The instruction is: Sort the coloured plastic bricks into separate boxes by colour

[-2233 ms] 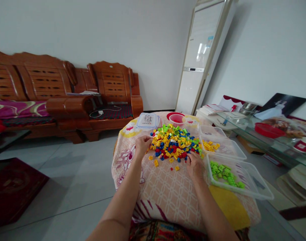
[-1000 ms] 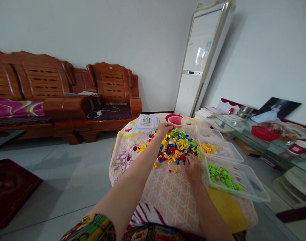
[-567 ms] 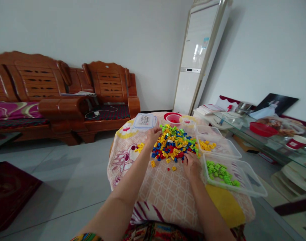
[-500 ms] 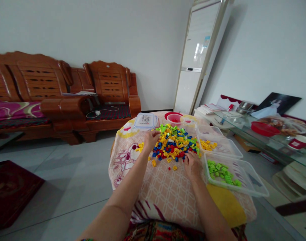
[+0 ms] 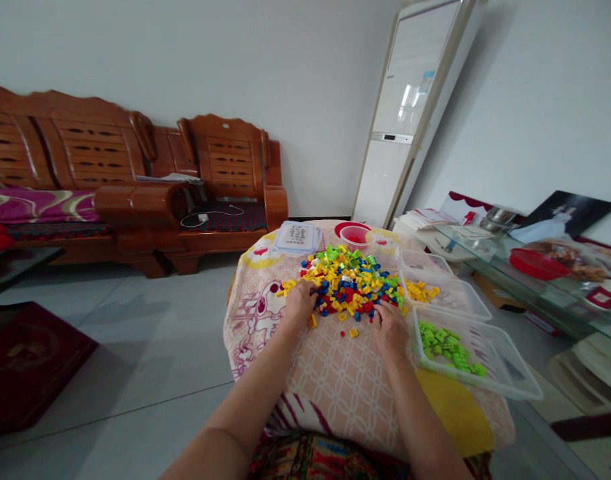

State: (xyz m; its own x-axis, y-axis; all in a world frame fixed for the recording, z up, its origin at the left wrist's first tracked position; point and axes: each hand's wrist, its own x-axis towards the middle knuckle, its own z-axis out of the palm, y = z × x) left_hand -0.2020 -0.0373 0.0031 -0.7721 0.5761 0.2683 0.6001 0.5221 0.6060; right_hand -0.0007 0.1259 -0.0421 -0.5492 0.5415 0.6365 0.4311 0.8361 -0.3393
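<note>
A heap of small plastic building blocks point(image 5: 348, 283) in yellow, blue, red and green lies on the cloth-covered round table point(image 5: 335, 373). My left hand point(image 5: 300, 301) is at the heap's left edge with its fingers curled in over the blocks. Whatever is between those fingertips is hidden. At the heap's near right edge, my right hand point(image 5: 389, 330) rests with bent fingers slightly apart, touching the blocks, and nothing shows in it. A few loose blocks, one of them a yellow block point(image 5: 353, 333), lie between the hands.
To the right stand a clear box with green blocks point(image 5: 453, 350), a clear box with yellow blocks point(image 5: 423, 291) and another clear container point(image 5: 425, 262) behind. Farther back are a pink-rimmed bowl point(image 5: 355, 237) and stacked lids point(image 5: 298, 237). A glass table point(image 5: 485, 250) stands at right.
My left hand has come down and nearer to me, from above the heap's far left side to its near left edge. My right hand stays by the heap. The view has shifted slightly.
</note>
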